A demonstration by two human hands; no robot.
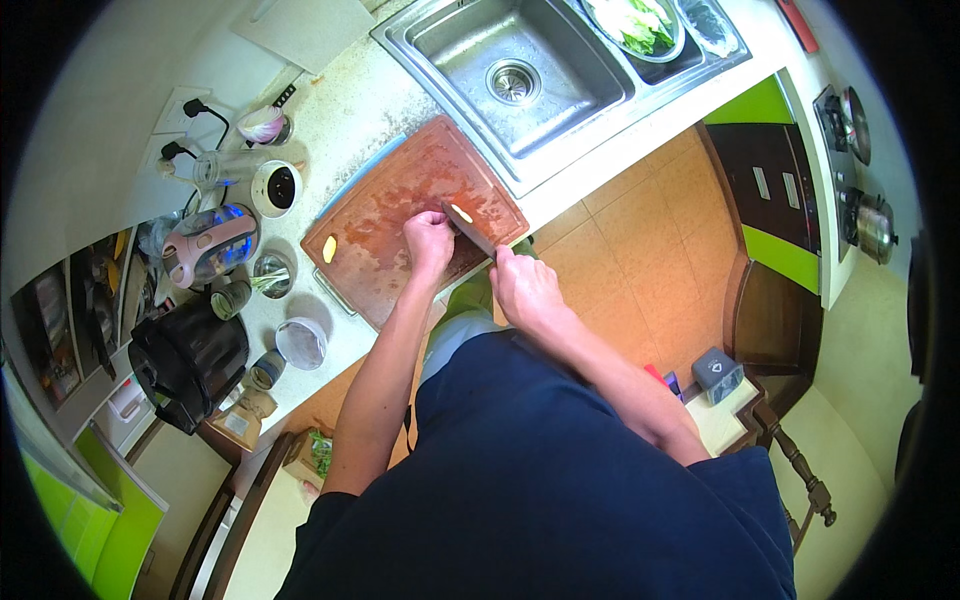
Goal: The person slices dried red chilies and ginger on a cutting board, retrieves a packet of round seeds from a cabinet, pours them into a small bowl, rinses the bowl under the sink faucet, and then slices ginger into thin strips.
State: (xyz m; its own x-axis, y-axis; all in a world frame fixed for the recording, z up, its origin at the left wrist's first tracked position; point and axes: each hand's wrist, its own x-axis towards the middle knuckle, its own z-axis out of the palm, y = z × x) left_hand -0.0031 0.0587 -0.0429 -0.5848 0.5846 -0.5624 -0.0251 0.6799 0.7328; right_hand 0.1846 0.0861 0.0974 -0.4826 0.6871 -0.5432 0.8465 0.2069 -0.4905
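Observation:
On a wet reddish-brown cutting board (390, 180), my right hand (529, 289) grips a kitchen knife (474, 234) by its handle. The blade points up and left across the board. A small pale slice (462, 214), perhaps ginger or garlic, lies against the far side of the blade or clings to it. My left hand (430, 241) is beside the blade near its tip, fingers curled in. Whatever may be between those fingertips is hidden. A yellow peeled piece (329, 249), possibly ginger, rests near the board's left edge.
Beyond the board is a steel sink (555, 127), with a bowl of leafy greens (645, 26) at its right. Along the left stand an electric kettle (210, 246), a glass of cut stalks (273, 274), a white container (301, 343) and a black appliance (187, 360).

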